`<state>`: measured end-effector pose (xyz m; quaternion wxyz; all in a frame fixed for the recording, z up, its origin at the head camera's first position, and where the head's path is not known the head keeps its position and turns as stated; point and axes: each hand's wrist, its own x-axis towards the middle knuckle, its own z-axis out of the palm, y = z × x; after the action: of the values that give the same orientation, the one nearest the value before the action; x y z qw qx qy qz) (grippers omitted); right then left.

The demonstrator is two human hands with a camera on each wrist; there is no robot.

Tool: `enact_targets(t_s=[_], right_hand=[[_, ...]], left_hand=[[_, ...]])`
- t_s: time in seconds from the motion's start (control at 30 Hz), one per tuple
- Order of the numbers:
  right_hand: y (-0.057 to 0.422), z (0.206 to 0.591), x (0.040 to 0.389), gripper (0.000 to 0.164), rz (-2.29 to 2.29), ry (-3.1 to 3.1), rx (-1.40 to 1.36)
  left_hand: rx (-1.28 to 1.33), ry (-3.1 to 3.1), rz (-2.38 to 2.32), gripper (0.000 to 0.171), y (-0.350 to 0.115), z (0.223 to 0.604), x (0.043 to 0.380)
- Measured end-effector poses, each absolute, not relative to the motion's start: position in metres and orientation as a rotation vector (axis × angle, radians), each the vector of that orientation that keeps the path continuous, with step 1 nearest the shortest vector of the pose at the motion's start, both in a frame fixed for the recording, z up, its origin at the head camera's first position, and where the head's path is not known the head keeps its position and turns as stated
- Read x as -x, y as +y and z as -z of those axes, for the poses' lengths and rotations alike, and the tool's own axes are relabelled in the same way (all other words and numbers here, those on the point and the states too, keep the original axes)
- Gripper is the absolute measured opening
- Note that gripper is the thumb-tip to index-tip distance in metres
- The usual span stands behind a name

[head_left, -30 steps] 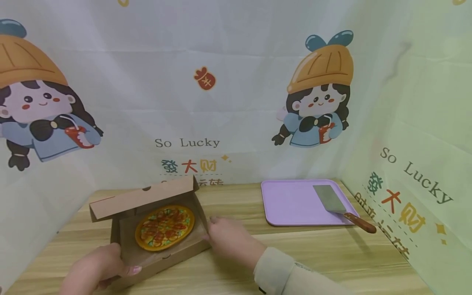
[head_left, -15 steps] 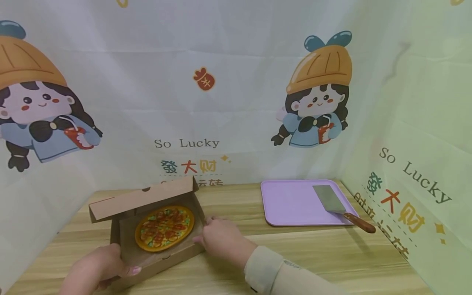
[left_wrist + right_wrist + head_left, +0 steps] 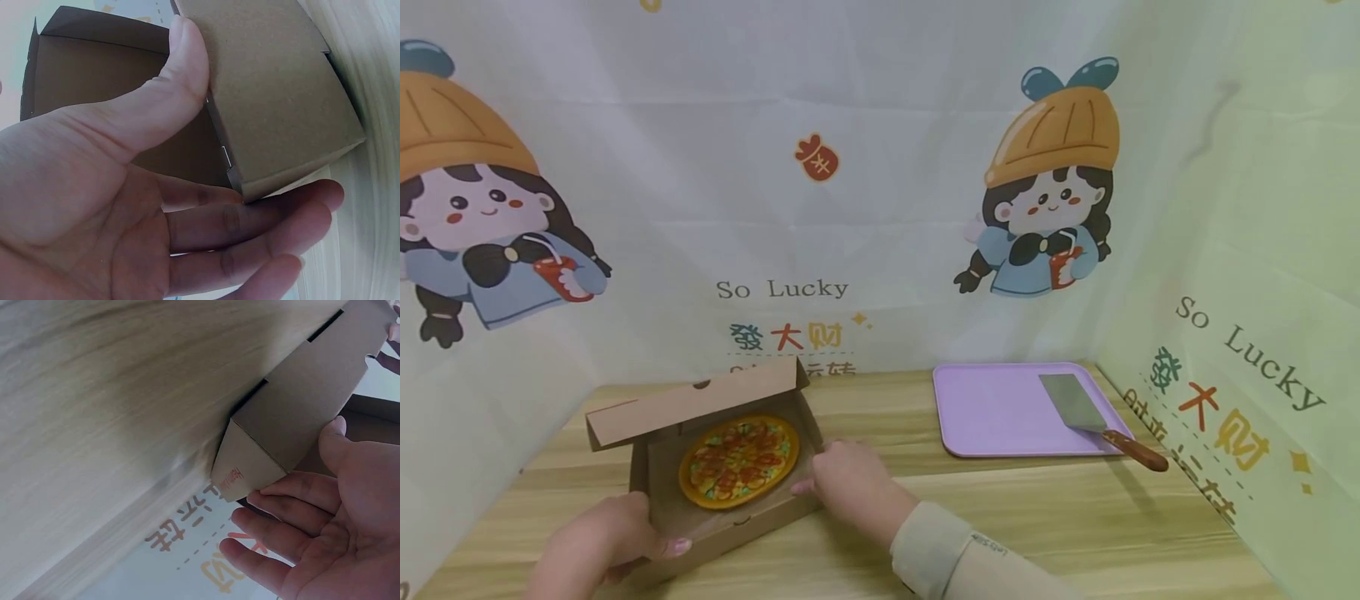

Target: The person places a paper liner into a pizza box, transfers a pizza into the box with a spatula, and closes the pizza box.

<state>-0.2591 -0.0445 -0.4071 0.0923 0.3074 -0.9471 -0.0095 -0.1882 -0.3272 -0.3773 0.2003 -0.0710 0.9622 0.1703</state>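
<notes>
A brown cardboard pizza box [image 3: 700,408] stands on the table with its lid raised and leaning back. Inside lies a round toy-like pizza [image 3: 740,461] with red and green toppings. My left hand [image 3: 598,533] holds the box's front left corner, thumb over the front wall and fingers along the outer side, as the left wrist view shows beside the box wall [image 3: 281,94]. At the front right corner, my right hand [image 3: 853,483] grips the side wall. In the right wrist view its thumb [image 3: 334,437] lies at the box rim and its fingers are outside.
A purple tray [image 3: 992,412] stands at the back right. On it rests a spatula [image 3: 1071,402] with a flat metal blade, its wooden handle [image 3: 1137,452] reaching over the tray's edge. A printed cloth [image 3: 895,208] hangs behind and to the sides of the wooden table [image 3: 1075,521].
My right hand has shifted slightly left onto the box's right corner, its thumb now over the wall. The left hand, box and pizza look unmoved apart from a small camera shift.
</notes>
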Motion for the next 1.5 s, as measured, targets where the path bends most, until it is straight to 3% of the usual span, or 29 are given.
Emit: enact_targets(t_s=[0.57, 0.73, 1.2, 1.5], right_hand=[[-0.042, 0.408, 0.259, 0.048, 0.008, -2.788, -0.928], [-0.039, 0.408, 0.258, 0.050, 0.023, -2.795, -0.929], [-0.022, 0.404, 0.249, 0.053, 0.104, -2.806, -0.901], [0.002, 0.406, 0.240, 0.059, 0.197, -2.753, -0.836]], left_hand=[[0.205, 2.705, -0.500, 0.078, -0.325, 0.378, 0.189], [0.199, 2.690, -0.501, 0.085, -0.322, 0.377, 0.190], [0.142, 2.755, -0.472, 0.068, -0.305, 0.377, 0.190], [0.059, 2.804, -0.342, 0.073, -0.281, 0.373, 0.195]])
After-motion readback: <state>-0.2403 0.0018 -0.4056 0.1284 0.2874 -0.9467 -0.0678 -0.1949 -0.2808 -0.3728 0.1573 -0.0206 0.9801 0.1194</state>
